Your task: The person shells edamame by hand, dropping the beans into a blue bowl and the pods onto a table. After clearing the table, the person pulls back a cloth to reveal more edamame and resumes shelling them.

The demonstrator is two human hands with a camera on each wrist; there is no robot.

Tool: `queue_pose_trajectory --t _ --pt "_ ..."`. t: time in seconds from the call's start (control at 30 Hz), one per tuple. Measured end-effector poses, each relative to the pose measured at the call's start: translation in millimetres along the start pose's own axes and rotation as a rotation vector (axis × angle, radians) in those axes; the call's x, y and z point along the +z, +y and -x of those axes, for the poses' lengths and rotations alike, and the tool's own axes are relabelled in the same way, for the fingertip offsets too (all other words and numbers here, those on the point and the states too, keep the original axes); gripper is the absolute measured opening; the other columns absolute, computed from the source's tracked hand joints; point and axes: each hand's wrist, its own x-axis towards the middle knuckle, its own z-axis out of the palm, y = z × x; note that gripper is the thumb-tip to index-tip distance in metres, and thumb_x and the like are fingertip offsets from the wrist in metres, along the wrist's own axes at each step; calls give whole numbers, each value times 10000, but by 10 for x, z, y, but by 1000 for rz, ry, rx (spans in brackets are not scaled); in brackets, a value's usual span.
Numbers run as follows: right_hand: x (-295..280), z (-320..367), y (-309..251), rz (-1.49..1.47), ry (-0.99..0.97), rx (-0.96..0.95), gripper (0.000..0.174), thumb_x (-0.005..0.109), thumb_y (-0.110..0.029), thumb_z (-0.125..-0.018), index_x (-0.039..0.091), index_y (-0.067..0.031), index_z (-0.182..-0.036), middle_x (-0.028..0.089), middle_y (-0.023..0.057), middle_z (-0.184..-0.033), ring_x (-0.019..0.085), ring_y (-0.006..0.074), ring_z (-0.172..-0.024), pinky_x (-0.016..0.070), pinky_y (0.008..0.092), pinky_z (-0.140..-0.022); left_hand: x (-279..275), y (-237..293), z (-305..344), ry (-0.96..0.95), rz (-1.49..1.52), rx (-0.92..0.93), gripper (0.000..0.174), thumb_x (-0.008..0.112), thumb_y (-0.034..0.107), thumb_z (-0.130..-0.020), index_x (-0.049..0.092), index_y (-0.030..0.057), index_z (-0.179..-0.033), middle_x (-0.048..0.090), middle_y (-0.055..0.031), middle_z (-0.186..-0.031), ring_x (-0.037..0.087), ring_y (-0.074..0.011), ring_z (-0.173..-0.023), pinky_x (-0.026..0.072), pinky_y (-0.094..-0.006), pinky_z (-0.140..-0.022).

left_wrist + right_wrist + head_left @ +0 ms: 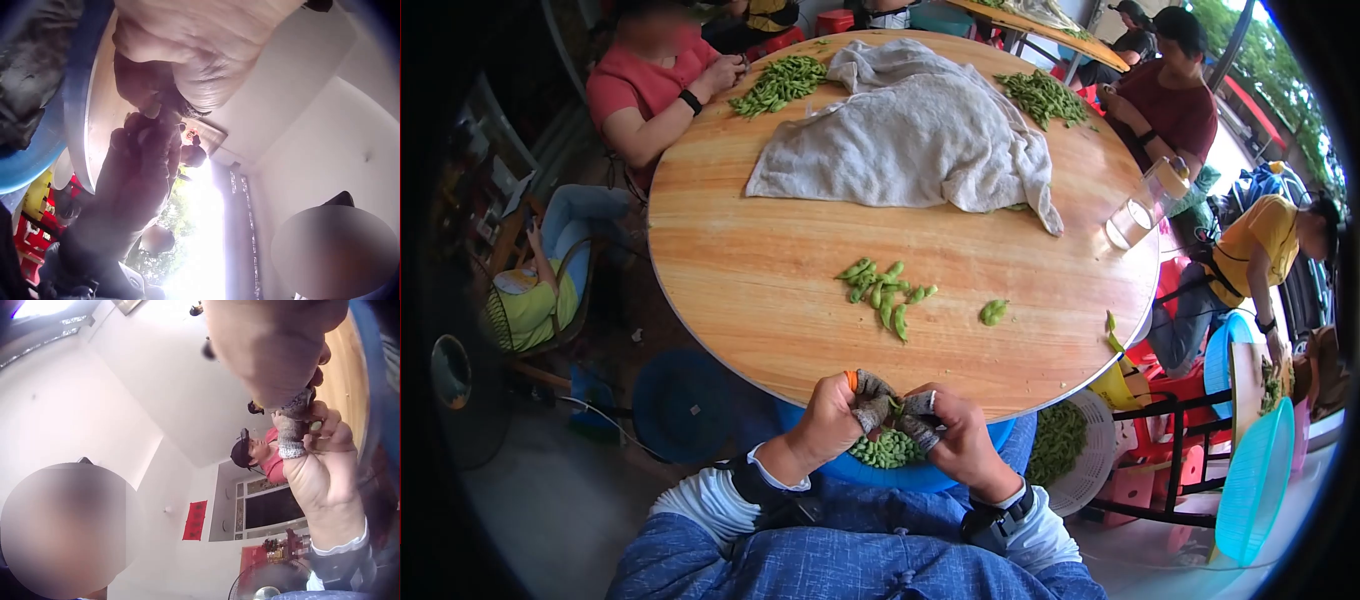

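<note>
Both hands meet over a blue basin [940, 474] of shelled green beans [887, 450] at the table's near edge. The left hand [825, 428] and right hand [962, 440] wear grey knit finger covers and pinch a green pod [896, 406] between them, mostly hidden by the fingers. In the right wrist view a bit of green [315, 426] shows at the left hand's [325, 469] fingertips. The left wrist view has the left hand [194, 50] above the shadowed right hand [137, 175], fingertips close together. Beyond them on the table lie loose pods [887, 290] and another small group [993, 312].
A grey cloth [910, 135] covers the middle of the round table [740, 270]. Pod piles [780, 84] lie at its far side, with a glass jar [1132, 222] at the right. A white basket [1090, 450] of pods stands below right. Several people sit or stand around.
</note>
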Motion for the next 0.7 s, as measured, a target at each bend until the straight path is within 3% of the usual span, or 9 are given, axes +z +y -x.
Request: queue_pose_trajectory --t 0.1,0.2,0.23,0.3,0.33,0.4,0.47,0.57,0.7 --pt "-15 12 -7 114 7 -38 146 549 54 -713 559 15 -854 547 101 -787 540 171 -728 422 268 -651 -68 -129 -19 -41 27 -35 121 571 55 -746 546 -1 -849 574 -38 -694 525 -68 -596 410 -186 -506" --pt "-185 127 61 60 163 81 158 531 46 -741 569 12 -890 565 74 -800 561 148 -694 445 242 -629 30 3 31 -224 -641 207 95 516 35 -766 544 10 -853 559 -23 -707 513 -101 -597 433 -238 -576" --pt "-343 156 45 255 242 -5 180 544 28 -748 565 16 -927 572 77 -763 560 134 -697 451 250 -616 39 94 59 -330 -804 84 138 546 84 -759 563 27 -884 574 -75 -707 553 -162 -614 441 -267 -601" --pt "-672 247 49 617 431 81 193 519 3 -764 558 20 -952 563 49 -657 537 102 -627 432 231 -571 43 207 47 -394 -966 238 183 550 84 -732 570 46 -910 583 -115 -719 568 -238 -623 446 -309 -570" --pt "-806 290 12 650 531 220 108 531 16 -718 559 12 -822 573 115 -668 577 191 -636 446 278 -582 34 251 18 -425 -1047 317 208 552 84 -718 574 56 -923 588 -135 -725 575 -276 -628 448 -330 -555" --pt "-1011 435 139 732 665 202 183 531 27 -712 545 12 -893 578 125 -681 574 191 -627 442 274 -575 6 348 -98 -332 -1194 464 233 561 101 -693 587 79 -924 572 -148 -752 556 -303 -648 452 -344 -566" --pt "-1023 479 144 672 759 139 190 557 10 -727 560 19 -916 587 106 -707 564 154 -637 440 248 -589 -8 502 -246 -184 -1396 572 247 547 92 -695 585 86 -938 566 -133 -796 554 -281 -704 453 -340 -608" --pt "-936 484 204 389 631 121 184 575 -10 -745 573 21 -927 592 80 -737 547 113 -673 434 222 -616 -136 462 -710 -76 -1528 876 196 567 106 -698 604 108 -890 541 -92 -887 515 -269 -837 416 -344 -755" --pt "-601 318 156 162 537 84 164 558 0 -768 567 34 -928 585 54 -776 545 101 -716 436 212 -646 -253 382 -979 -160 -1718 699 136 584 102 -679 586 96 -815 506 -74 -954 448 -241 -984 295 -403 -895"
